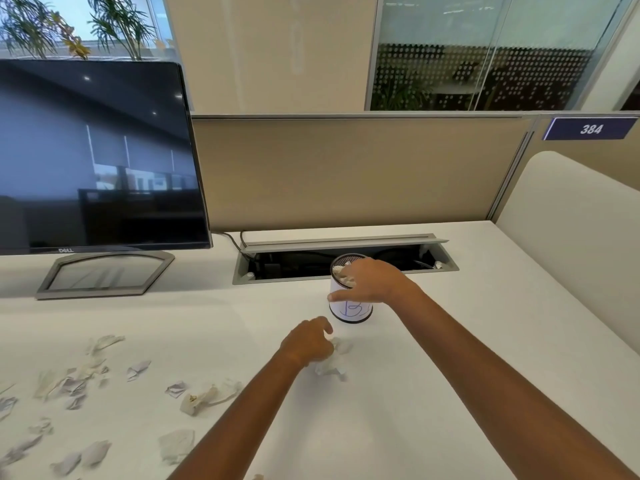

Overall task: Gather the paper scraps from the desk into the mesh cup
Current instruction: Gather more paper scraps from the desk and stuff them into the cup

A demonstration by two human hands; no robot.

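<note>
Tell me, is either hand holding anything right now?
The left hand closes on paper scraps on the desk. The right hand rests over the mesh cup rim; any hold cannot be told.

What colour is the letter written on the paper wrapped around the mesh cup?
Blue: a handwritten B on the white paper wrap of the black mesh cup, seen in the head view.

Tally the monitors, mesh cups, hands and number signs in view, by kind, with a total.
Monitor: 1
Mesh cup: 1
Hands: 2, left hand, right hand
Number sign: 1
Total: 5
</note>
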